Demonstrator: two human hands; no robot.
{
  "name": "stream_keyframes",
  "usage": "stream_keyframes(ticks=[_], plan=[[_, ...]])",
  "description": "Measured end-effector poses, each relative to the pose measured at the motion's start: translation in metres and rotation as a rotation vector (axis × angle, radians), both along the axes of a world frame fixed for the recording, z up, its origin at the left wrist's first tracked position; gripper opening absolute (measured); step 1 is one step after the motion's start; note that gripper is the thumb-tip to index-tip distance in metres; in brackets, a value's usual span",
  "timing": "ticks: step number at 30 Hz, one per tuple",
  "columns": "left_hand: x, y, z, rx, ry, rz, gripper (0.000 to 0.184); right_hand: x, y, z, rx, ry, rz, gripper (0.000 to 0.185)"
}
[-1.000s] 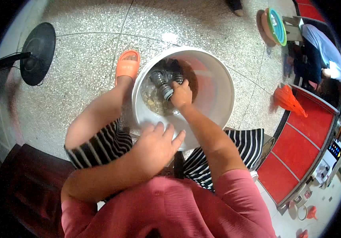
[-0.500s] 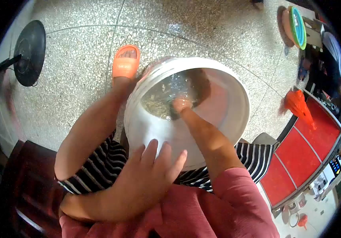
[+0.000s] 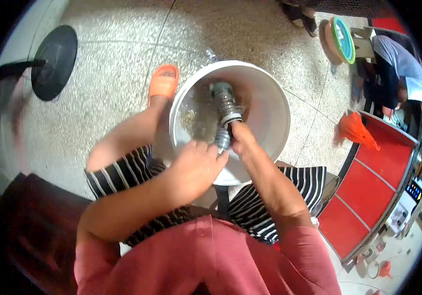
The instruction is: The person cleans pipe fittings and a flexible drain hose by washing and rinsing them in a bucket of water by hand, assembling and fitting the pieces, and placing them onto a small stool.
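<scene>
A white bucket (image 3: 281,115) stands between my knees, with cloudy water (image 3: 196,110) and pale bits in its bottom. A ribbed grey tube (image 3: 226,101) with a light ring around it lies inside, its far end toward the water. My right hand (image 3: 240,137) reaches into the bucket, its fingers closed around the tube just below the ring; the palm side is hidden. Over the near rim, my left hand (image 3: 198,164) has its bent fingers and thumb at a shorter ribbed section (image 3: 222,139), apparently the tube's near end. Motion blurs those fingers somewhat.
A black round stand base (image 3: 55,63) is at the left. A red-fronted cabinet (image 3: 363,189) stands at the right, with an orange-red plastic bag (image 3: 356,130) at its corner. Nested basins (image 3: 341,42) and a bending person (image 3: 402,64) are farther back.
My right hand has come up from the water with the ribbed tube. The left hand's spread fingers have bent and moved over the rim to the tube. My view has shifted slightly.
</scene>
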State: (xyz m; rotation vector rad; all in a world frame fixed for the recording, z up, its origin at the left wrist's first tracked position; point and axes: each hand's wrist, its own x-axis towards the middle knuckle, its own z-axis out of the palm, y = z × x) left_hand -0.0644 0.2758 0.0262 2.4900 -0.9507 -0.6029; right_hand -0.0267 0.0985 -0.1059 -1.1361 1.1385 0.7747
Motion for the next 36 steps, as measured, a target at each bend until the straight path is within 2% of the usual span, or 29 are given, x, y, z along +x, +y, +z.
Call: stream_keyframes(ticks=[1,2,4,6,7,8,10,12,15,18,20,22,23,24,25,26,28,29,31,33,34,36], plan=[[0.000,-0.001,-0.001,0.022,0.070,-0.017,0.044,-0.004,-0.004,-0.005,-0.043,-0.008,0.140,0.015],[-0.001,-0.004,0.001,0.042,0.126,-0.061,0.050,-0.009,-0.006,-0.006,-0.057,0.010,0.162,0.014],[0.006,0.001,-0.004,0.087,0.118,-0.055,0.047,-0.007,0.003,0.013,-0.018,0.026,-0.024,0.014],[0.003,-0.001,-0.008,0.088,0.135,-0.021,0.047,-0.013,-0.006,-0.014,0.010,-0.070,0.146,0.014],[0.007,-0.002,-0.010,0.046,0.120,0.015,0.046,-0.018,-0.009,-0.007,0.014,-0.115,0.190,0.014],[0.012,-0.003,-0.009,0.071,0.110,0.016,0.046,-0.011,-0.005,-0.004,-0.068,0.008,0.125,0.014],[0.024,0.001,-0.008,0.134,0.090,0.069,0.044,-0.012,0.002,0.004,-0.044,-0.089,-0.025,0.015],[0.026,0.009,-0.015,0.032,0.129,0.210,0.046,-0.031,-0.010,0.012,-0.074,-0.133,0.122,0.015],[0.049,0.003,-0.011,-0.107,0.166,0.482,0.054,-0.042,-0.019,0.010,-0.159,-0.374,0.254,0.016],[0.061,-0.010,-0.024,-0.327,0.268,0.751,0.066,-0.059,-0.028,-0.012,-0.033,-0.655,0.207,0.015],[0.072,-0.019,-0.034,-0.490,0.299,0.895,0.073,-0.054,-0.022,0.016,0.013,-0.866,0.157,0.013],[0.080,-0.020,-0.049,-0.581,0.428,1.014,0.081,-0.055,-0.025,0.012,-0.010,-0.803,0.057,0.012],[0.081,-0.023,-0.049,-0.636,0.469,1.039,0.082,-0.058,-0.032,0.014,-0.533,-1.150,0.577,0.013],[0.081,-0.028,-0.049,-0.692,0.514,1.064,0.082,-0.059,-0.037,0.014,-0.567,-1.225,0.598,0.017],[0.083,-0.028,-0.054,-0.777,0.608,1.018,0.076,-0.056,-0.035,0.028,-0.603,-1.296,0.619,0.022],[0.083,-0.029,-0.038,-0.813,0.680,0.980,0.072,-0.053,-0.035,0.037,-0.637,-1.367,0.640,0.026],[0.082,-0.026,-0.008,-0.879,0.824,0.902,0.065,-0.049,-0.042,0.047,-0.714,-1.336,0.803,0.030],[0.080,-0.030,-0.009,-0.901,0.720,0.928,0.054,-0.043,-0.044,0.057,-0.773,-1.324,0.917,0.032],[0.076,-0.028,-0.004,-0.765,0.570,0.822,0.052,-0.040,-0.049,0.068,-0.859,-1.262,1.115,0.042],[0.069,-0.026,-0.003,-0.634,0.349,0.738,0.050,-0.038,-0.058,0.070,-0.849,-1.216,1.205,0.045],[0.066,-0.025,-0.005,-0.686,0.311,0.696,0.050,-0.036,-0.061,0.072,-0.846,-1.202,1.250,0.047],[0.058,-0.025,-0.009,-0.792,0.231,0.613,0.051,-0.040,-0.063,0.077,-0.862,-1.216,1.167,0.043]])
